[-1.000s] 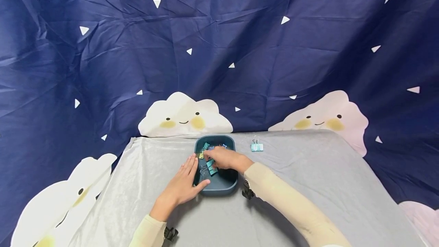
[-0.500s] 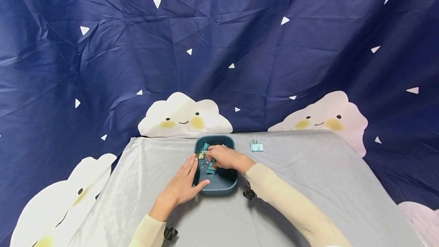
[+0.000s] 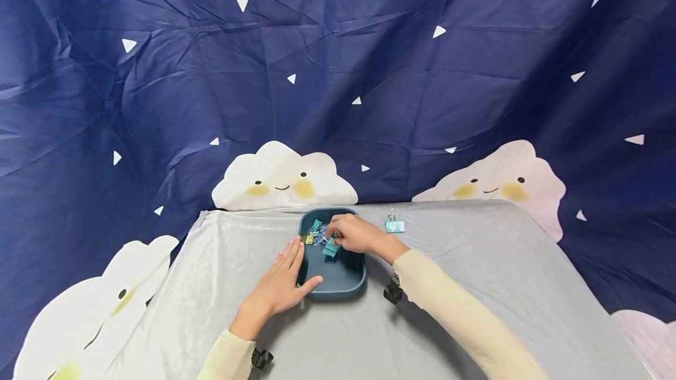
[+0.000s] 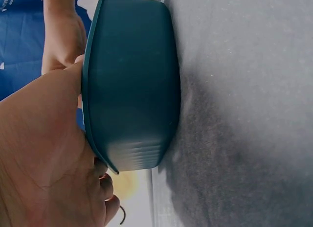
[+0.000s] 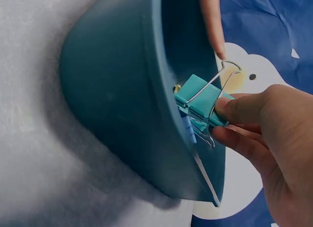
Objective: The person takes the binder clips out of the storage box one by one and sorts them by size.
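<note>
A dark teal basin (image 3: 333,293) with rounded corners stands on the cloth-covered table, with several small clips (image 3: 317,234) in teal, blue and yellow inside. My right hand (image 3: 355,233) is over its far right part and pinches a teal binder clip (image 5: 203,97) between thumb and fingers; the clip's wire handles stick out. My left hand (image 3: 281,279) lies along the left rim with its fingers straight and thumb over the front left corner. In the left wrist view the palm sits right at the rim.
Another teal binder clip (image 3: 395,226) stands on the grey cloth (image 3: 449,263) to the right of the basin, near the back edge. Behind the table hangs a dark blue curtain (image 3: 338,75) with clouds and white triangles.
My right hand has risen and moved right within the basin, and the teal binder clip has come up with it, uncovering the small blue clips. My left hand stays on the rim.
</note>
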Tool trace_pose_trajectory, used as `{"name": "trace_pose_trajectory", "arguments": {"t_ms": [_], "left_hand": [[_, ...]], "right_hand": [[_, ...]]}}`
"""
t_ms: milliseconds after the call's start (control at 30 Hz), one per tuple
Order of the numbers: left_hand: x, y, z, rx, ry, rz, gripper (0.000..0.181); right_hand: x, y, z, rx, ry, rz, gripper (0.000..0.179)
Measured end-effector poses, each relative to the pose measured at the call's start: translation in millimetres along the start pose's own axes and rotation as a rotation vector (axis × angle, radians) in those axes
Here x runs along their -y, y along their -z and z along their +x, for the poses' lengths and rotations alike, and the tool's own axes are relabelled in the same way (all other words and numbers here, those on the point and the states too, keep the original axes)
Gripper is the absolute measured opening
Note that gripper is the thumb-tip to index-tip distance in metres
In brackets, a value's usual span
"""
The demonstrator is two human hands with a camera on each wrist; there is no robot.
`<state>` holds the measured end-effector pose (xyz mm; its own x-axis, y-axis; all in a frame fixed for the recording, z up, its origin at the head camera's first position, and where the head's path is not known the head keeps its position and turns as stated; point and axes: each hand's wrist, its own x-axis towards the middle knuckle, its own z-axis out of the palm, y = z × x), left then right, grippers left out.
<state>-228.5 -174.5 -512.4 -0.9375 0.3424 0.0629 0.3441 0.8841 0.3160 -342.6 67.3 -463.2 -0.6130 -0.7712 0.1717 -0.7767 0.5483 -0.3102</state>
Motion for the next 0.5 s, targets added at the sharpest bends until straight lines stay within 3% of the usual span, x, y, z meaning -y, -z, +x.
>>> {"name": "trace_pose_trajectory", "arguments": {"t_ms": [500], "left_hand": [[-0.6,-0.5,-1.4,-0.004,0.006,0.002,0.103]], "right_hand": [[-20.3,37.1,-43.2,-0.193,-0.064,0.077,0.013]]}}
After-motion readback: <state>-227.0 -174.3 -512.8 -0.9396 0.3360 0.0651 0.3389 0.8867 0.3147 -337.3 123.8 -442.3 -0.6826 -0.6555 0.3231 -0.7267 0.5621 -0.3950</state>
